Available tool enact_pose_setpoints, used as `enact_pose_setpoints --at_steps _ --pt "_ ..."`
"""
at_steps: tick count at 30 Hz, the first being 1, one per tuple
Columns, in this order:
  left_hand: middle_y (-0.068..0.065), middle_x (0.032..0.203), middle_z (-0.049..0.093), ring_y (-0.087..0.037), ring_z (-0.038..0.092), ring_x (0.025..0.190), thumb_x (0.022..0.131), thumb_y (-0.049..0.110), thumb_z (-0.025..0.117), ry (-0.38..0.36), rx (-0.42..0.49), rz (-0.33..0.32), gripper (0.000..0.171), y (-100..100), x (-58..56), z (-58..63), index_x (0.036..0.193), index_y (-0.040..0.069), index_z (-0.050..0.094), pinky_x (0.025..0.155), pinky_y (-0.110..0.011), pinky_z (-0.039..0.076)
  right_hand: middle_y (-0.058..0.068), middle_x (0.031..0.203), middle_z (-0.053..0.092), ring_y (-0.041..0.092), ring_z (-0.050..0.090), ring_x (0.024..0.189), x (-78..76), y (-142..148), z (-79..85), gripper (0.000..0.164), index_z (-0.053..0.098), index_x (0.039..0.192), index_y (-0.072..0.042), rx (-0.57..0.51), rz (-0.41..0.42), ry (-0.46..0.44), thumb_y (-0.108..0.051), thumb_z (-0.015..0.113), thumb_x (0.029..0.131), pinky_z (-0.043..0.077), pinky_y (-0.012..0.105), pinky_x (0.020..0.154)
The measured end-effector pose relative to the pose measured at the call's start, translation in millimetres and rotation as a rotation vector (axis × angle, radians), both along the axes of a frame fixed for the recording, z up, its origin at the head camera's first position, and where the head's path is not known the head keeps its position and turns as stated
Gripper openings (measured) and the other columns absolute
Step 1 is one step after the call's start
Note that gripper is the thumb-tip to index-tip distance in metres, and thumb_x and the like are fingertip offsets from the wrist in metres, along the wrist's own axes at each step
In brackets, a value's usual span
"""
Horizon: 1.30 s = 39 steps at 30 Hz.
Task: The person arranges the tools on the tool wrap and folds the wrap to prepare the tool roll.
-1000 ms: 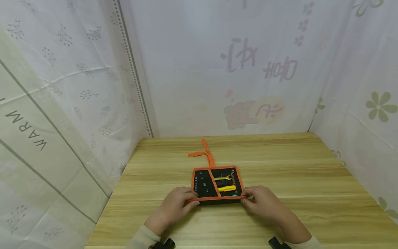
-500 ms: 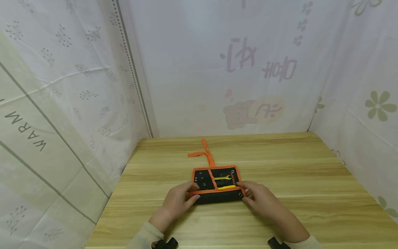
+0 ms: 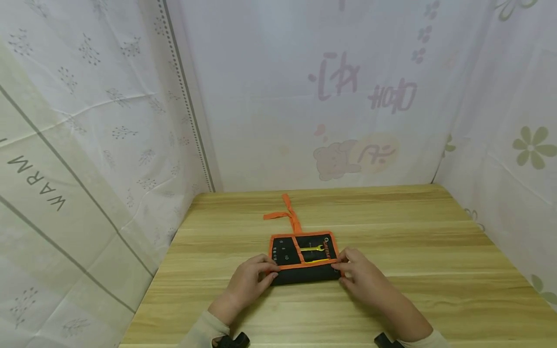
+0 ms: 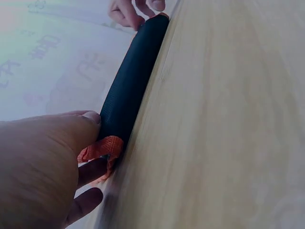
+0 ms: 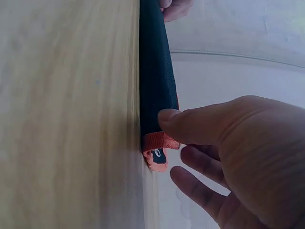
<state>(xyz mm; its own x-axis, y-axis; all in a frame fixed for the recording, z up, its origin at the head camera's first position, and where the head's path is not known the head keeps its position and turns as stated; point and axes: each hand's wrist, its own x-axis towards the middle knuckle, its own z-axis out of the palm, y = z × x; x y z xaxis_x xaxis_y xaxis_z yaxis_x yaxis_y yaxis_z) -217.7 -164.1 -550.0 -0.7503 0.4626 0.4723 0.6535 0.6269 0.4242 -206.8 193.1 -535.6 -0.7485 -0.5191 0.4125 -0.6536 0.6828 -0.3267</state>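
Note:
A black fabric tool roll with orange trim lies on the table, its near side folded over into a flat band. My left hand pinches the left end of that fold, thumb in front and fingers over the top. At the opposite end, my right hand holds the fold the same way. Beyond the fold, a yellow open-end wrench sits in a pocket, and only a strip of a yellow tool shows. In the right wrist view, the thumb presses the black cloth near its orange-edged end.
Two orange tie straps spread from the roll's far edge across the wooden table. Patterned white curtains hang behind and on both sides of the table.
The near side of the tool roll has been turned over away from me, covering the turquoise piece and most of the yellow tool. Both hands kept to its ends, fingers shifting slightly.

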Motion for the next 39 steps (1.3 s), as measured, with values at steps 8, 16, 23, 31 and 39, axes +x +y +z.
enact_pose_setpoints --at_steps 8,16,23,31,39 --pt "0.007 0.119 0.070 -0.009 0.064 0.108 0.094 0.016 0.083 -0.064 0.001 -0.037 0.017 -2.1 3.2 0.5 0.110 0.019 0.082 0.086 -0.029 0.057 -0.006 0.128 0.064 0.018 0.060 0.119 2.8 0.5 0.7 0.044 0.077 0.125 -0.011 0.047 -0.016 -0.117 -0.005 0.089 0.083 0.055 0.043 0.096" --pt "0.009 0.127 0.067 -0.012 0.062 0.116 0.084 0.027 0.092 -0.105 -0.056 -0.076 0.038 -7.6 3.6 1.5 0.120 0.019 0.080 0.096 -0.036 0.054 -0.010 0.122 0.065 0.006 0.058 0.094 0.8 4.7 -6.4 0.055 0.073 0.134 -0.016 0.017 -0.003 -0.141 -0.009 0.091 0.082 0.055 0.036 0.083" --pt "0.005 0.123 0.072 -0.016 0.065 0.114 0.085 0.022 0.091 -0.036 -0.116 -0.105 0.037 -8.0 2.1 4.0 0.121 0.017 0.080 0.098 -0.038 0.055 -0.007 0.128 0.065 0.008 0.060 0.106 0.1 5.6 -7.2 0.055 0.072 0.136 -0.019 0.041 -0.021 -0.186 -0.016 0.090 0.084 0.056 0.041 0.091" --pt "0.010 0.115 0.073 -0.008 0.065 0.105 0.092 0.020 0.085 0.019 -0.116 -0.095 0.032 -6.8 1.4 2.1 0.123 0.022 0.078 0.091 -0.032 0.056 -0.012 0.115 0.062 0.006 0.055 0.092 0.8 5.9 -4.6 0.053 0.073 0.133 -0.017 0.013 -0.005 -0.247 -0.021 0.091 0.084 0.051 0.032 0.081" --pt "0.012 0.112 0.064 -0.004 0.053 0.090 0.094 0.016 0.082 -0.048 -0.055 -0.125 0.031 -7.9 4.3 2.1 0.124 0.022 0.076 0.079 -0.026 0.051 -0.015 0.109 0.057 0.007 0.051 0.097 0.7 5.5 -4.9 0.048 0.076 0.126 -0.020 -0.016 -0.006 -0.197 -0.016 0.093 0.081 0.049 0.032 0.081"
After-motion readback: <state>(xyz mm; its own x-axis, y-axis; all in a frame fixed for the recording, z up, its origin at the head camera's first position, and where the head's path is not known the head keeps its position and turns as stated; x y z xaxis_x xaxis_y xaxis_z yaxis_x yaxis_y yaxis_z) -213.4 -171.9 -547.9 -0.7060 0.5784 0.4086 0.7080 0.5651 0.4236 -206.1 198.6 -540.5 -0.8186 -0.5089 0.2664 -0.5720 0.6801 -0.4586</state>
